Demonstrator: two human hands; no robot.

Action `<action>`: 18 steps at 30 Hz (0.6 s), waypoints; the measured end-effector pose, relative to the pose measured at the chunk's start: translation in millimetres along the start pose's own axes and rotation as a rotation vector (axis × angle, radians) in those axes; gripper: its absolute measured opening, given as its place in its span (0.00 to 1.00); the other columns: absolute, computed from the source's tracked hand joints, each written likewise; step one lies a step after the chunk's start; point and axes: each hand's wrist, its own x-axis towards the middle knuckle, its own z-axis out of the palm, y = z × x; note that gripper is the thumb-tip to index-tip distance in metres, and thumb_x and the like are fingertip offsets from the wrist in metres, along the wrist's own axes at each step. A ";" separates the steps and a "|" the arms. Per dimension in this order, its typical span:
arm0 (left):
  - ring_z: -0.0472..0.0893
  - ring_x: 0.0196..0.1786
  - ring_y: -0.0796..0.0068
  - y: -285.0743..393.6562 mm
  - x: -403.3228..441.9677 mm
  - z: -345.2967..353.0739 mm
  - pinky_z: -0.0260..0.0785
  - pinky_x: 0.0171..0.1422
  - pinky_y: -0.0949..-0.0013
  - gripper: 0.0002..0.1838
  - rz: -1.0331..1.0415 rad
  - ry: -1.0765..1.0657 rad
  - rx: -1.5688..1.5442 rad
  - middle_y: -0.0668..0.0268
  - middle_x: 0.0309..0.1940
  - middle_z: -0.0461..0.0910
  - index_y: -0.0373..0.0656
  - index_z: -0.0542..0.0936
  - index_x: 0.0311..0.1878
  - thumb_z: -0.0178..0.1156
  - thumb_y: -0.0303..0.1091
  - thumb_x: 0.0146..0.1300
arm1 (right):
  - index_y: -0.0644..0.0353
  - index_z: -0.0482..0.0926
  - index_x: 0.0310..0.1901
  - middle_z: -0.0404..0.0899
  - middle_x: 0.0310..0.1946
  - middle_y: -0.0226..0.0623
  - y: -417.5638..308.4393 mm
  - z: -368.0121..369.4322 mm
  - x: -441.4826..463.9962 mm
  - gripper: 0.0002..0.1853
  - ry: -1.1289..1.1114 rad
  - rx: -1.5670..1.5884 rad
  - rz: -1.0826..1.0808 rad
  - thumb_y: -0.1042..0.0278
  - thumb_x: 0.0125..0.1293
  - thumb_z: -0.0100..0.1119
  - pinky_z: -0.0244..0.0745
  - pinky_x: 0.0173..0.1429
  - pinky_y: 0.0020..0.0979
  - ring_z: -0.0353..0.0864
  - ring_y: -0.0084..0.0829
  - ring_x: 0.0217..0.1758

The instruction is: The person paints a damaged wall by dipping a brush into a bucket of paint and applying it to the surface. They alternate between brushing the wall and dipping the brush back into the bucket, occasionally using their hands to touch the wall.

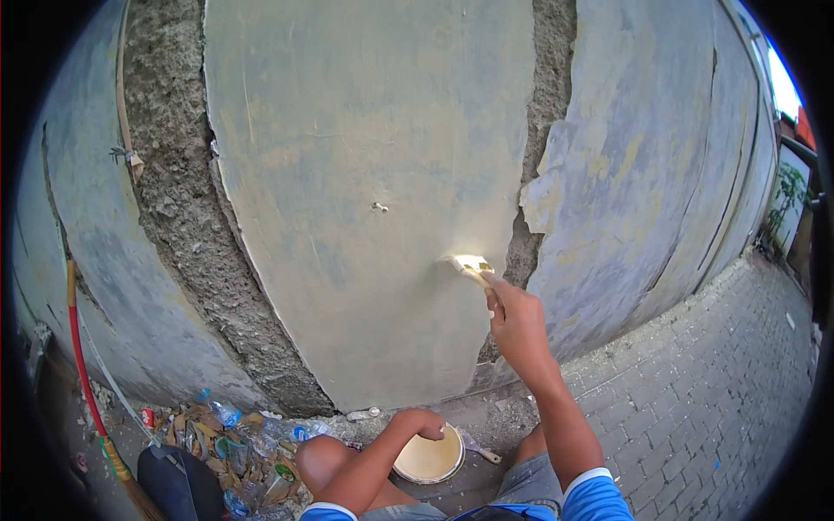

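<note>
My right hand grips the handle of a paint brush, whose pale bristles touch the wall near the right edge of a smooth panel. Low in the view, my left hand is closed on the rim of a round bucket holding cream-coloured paint. The bucket sits on the ground between my knees. A second brush or scraper lies just right of the bucket. Rough bare strips run down both sides of the panel.
Plastic bottles and dry leaves are heaped at the wall's foot on the left. A red-handled broom leans there beside a dark dustpan. Grey paving stretches away on the right.
</note>
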 end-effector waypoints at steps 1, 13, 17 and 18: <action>0.82 0.51 0.52 1.0 1.3 -1.1 0.73 0.54 0.55 0.26 -0.002 -0.001 -0.017 0.51 0.50 0.82 0.38 0.81 0.53 0.56 0.49 0.61 | 0.61 0.78 0.55 0.78 0.26 0.48 -14.6 -11.3 21.9 0.21 0.087 -0.004 -0.066 0.85 0.59 0.55 0.72 0.34 0.35 0.79 0.45 0.28; 0.80 0.53 0.53 -11.0 0.2 -16.0 0.72 0.55 0.55 0.25 0.059 -0.018 -0.113 0.53 0.52 0.81 0.40 0.80 0.54 0.53 0.49 0.63 | 0.65 0.80 0.40 0.81 0.35 0.56 -158.2 -115.6 275.6 0.07 0.528 -0.280 -0.420 0.78 0.62 0.53 0.78 0.45 0.46 0.82 0.53 0.42; 0.80 0.53 0.52 -21.3 7.4 -14.6 0.71 0.55 0.55 0.25 0.056 -0.009 -0.127 0.53 0.52 0.81 0.40 0.79 0.54 0.53 0.49 0.64 | 0.60 0.81 0.48 0.82 0.36 0.52 -184.2 -142.5 337.2 0.12 0.654 -0.360 -0.424 0.71 0.66 0.53 0.75 0.50 0.47 0.81 0.53 0.44; 0.80 0.53 0.52 -24.0 10.2 -15.4 0.71 0.55 0.55 0.25 0.082 -0.001 -0.140 0.52 0.51 0.81 0.40 0.79 0.55 0.53 0.49 0.64 | 0.60 0.81 0.48 0.82 0.37 0.51 -188.3 -150.1 353.3 0.12 0.696 -0.347 -0.411 0.70 0.67 0.52 0.75 0.50 0.47 0.81 0.53 0.44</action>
